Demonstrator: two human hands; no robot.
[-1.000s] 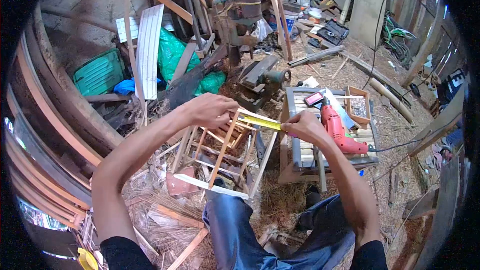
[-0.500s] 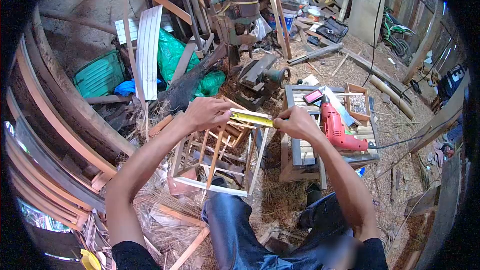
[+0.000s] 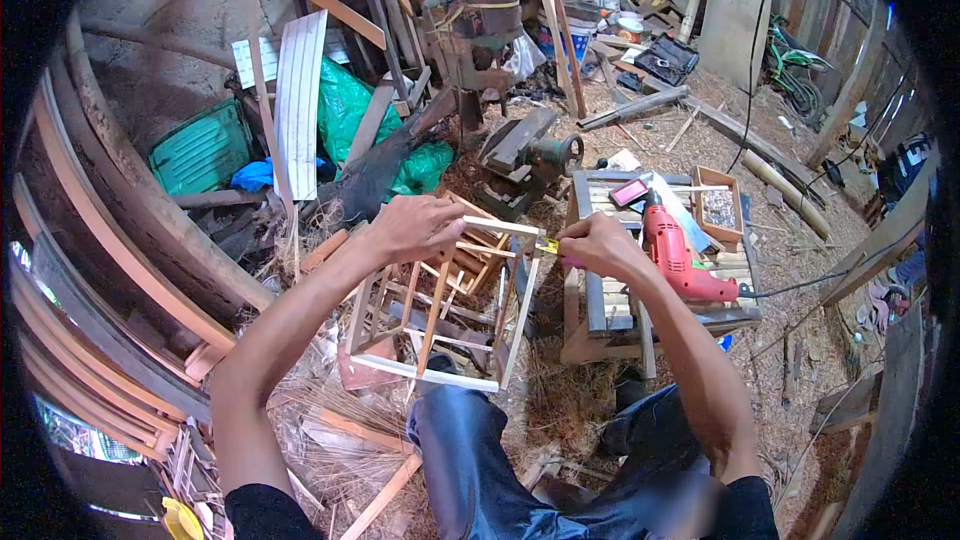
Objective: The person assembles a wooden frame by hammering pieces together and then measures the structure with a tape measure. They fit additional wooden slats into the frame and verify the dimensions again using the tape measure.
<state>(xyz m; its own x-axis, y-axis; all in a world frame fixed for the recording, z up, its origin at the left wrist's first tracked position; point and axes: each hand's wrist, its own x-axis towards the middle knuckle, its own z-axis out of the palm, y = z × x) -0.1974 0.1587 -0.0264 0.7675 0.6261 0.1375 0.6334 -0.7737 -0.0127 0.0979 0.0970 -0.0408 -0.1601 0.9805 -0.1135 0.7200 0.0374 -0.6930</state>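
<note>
The floor [image 3: 650,140] is bare earth strewn with sawdust, straw and wood offcuts. A rough grey wall [image 3: 170,40] rises on the left, with long curved planks [image 3: 100,230] lying low along it. A green crate [image 3: 200,148] and green plastic sheet [image 3: 345,110] sit among scrap timber. A dark upright machine [image 3: 480,0] stands at the back, and a slatted wooden counter [image 3: 608,302] on the right. Daylight fills the shed.

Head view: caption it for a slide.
Left hand grips an open wooden slat frame; right hand holds a yellow tape measure at its corner.
</note>
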